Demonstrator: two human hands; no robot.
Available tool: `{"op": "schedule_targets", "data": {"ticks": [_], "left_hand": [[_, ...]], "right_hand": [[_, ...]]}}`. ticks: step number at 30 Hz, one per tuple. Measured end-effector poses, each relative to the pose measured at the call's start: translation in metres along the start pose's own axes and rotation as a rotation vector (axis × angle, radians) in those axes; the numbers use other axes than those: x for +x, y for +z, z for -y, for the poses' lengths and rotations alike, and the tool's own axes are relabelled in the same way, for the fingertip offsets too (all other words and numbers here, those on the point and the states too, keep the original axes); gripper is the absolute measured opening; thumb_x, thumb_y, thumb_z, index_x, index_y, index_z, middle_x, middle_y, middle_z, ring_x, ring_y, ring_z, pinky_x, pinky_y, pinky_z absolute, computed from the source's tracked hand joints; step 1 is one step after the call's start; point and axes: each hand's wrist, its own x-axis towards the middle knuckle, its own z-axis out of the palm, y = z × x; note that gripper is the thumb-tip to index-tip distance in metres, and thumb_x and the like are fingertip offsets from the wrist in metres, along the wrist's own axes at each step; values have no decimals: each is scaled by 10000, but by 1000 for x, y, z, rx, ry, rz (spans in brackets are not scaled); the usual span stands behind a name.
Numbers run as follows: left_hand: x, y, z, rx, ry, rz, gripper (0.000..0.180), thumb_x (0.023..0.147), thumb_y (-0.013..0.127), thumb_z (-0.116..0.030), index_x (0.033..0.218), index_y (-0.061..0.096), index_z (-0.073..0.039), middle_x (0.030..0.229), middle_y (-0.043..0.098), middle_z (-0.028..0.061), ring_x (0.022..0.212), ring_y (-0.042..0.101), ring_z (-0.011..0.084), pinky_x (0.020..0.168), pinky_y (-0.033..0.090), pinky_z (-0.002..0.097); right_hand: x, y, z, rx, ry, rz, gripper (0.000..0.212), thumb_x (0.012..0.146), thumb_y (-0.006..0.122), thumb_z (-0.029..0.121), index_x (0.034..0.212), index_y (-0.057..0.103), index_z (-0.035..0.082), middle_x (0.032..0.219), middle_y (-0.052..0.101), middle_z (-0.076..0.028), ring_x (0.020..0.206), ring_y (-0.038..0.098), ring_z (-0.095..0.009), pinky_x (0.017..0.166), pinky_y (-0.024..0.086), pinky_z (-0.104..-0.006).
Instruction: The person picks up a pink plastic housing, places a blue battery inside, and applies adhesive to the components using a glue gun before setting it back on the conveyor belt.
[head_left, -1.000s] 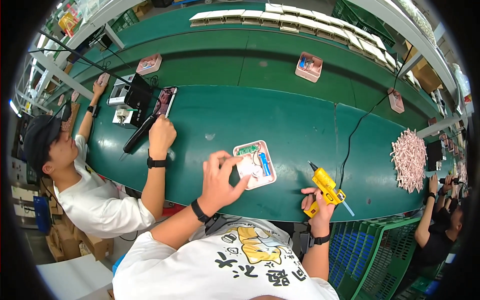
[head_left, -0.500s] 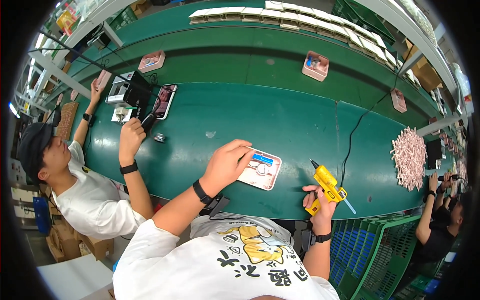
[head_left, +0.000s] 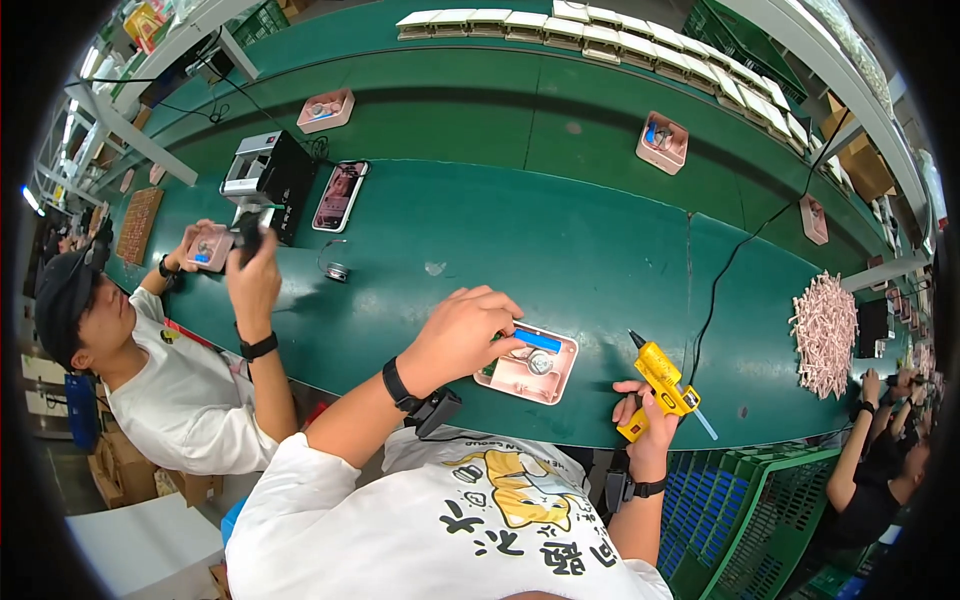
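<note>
My left hand (head_left: 462, 340) reaches over a shallow pink plastic case (head_left: 535, 388) on the green bench. Its thumb and fingers close on the left end of a blue cylindrical battery (head_left: 540, 341) at the case's far side. Inside the case also lies a round silver part (head_left: 539, 361), and a bit of green shows under my fingers. Off to the right, my right hand (head_left: 650, 418) grips a yellow glue gun (head_left: 662, 374) by its handle. The nozzle points away to the far left, and a translucent glue stick (head_left: 705, 426) sticks out behind.
At left a co-worker's hands (head_left: 255, 285) hold a dark tool and another pink case (head_left: 208, 247). Nearby are a black machine (head_left: 268, 185), a phone (head_left: 340, 196) and a round metal part (head_left: 337, 272). Pink pieces (head_left: 825, 335) are heaped at right; a black cord (head_left: 712, 300) crosses the bench.
The battery and round silver part now show more clearly beside my left fingers. My right hand keeps the glue gun. The co-worker has brought a pink case down beside the dark tool.
</note>
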Motion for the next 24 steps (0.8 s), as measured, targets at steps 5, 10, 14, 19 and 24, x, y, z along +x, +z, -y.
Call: {"op": "schedule_targets", "data": {"ticks": [5,10,14,19,24], "left_hand": [[-12,10,6,-63,-15,-52,230,855,935,-234,867,781,-62,1144,819,48,1028,740,262,892,593,422],[-18,13,9,-148,16,-115,228,830,954,-204,875,777,-69,1159,826,55,1012,748,261,877,598,409],[-21,19,12,-207,138,-164,240,816,968,-181,868,760,-73,1163,828,63,1003,757,261,860,603,403],[-25,28,12,-297,111,-219,244,847,956,-121,871,720,-63,1152,823,92,967,769,256,826,604,382],[-36,61,-6,-601,-209,-418,242,916,903,-65,912,663,-35,1129,801,115,942,745,270,793,587,380]], "right_hand": [[0,2,2,19,8,17,225,1065,654,228,1123,590,20,1134,765,-302,613,570,-183,655,543,-376],[1,10,5,18,39,59,239,1049,668,247,1116,597,29,1138,770,-308,630,592,-187,672,550,-374],[-2,17,7,19,47,116,244,1042,675,254,1112,599,34,1145,771,-312,647,613,-188,686,556,-371],[-5,25,18,3,44,169,247,1036,684,271,1074,591,45,1134,772,-319,661,631,-194,690,563,-369],[-3,36,33,-52,79,208,258,1061,664,244,1168,649,9,1098,794,-271,673,638,-169,670,557,-331]]}}
